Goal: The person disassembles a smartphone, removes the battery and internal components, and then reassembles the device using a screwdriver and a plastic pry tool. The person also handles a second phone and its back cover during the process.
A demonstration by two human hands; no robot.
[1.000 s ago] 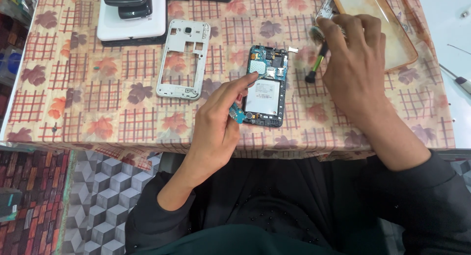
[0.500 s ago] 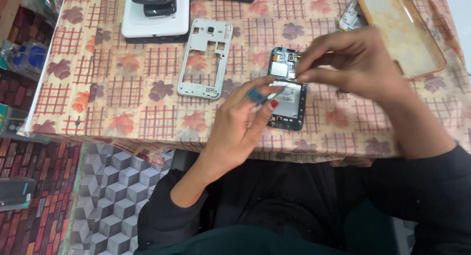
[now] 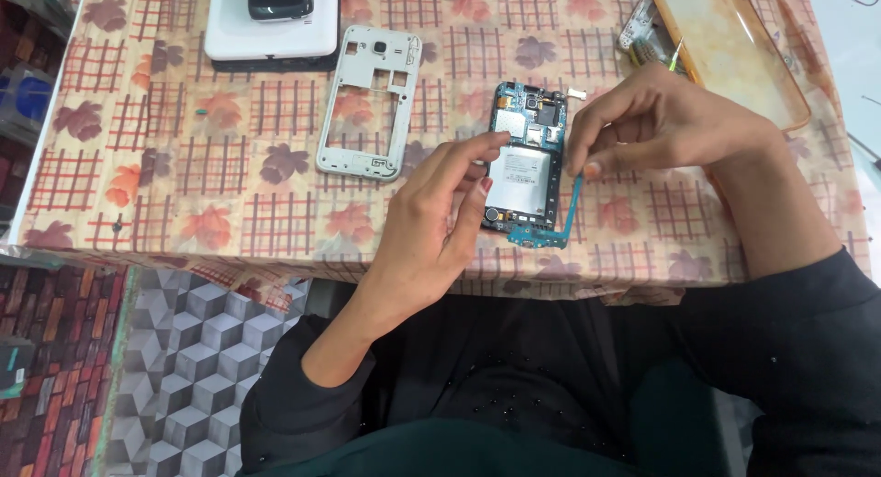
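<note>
An opened phone (image 3: pixel 521 165) lies face down on the patterned tablecloth, its circuit board and silver battery plate exposed. A blue L-shaped flex strip (image 3: pixel 554 231) runs along its right side and lower end. My right hand (image 3: pixel 665 124) pinches the upper end of this strip between thumb and forefinger. My left hand (image 3: pixel 439 211) grips the phone's left edge with its fingertips, forefinger stretched to the upper corner.
A white phone mid-frame (image 3: pixel 371 103) lies left of the phone. A white slab (image 3: pixel 271 32) carrying dark phones sits at the back left. At the back right are an amber clear case (image 3: pixel 730 46) and small parts (image 3: pixel 642 32). The table's front edge (image 3: pixel 275 261) is near me.
My right hand came from the right side of the table to the phone and took the blue strip. My left hand, which held the strip earlier, moved to the phone's left edge.
</note>
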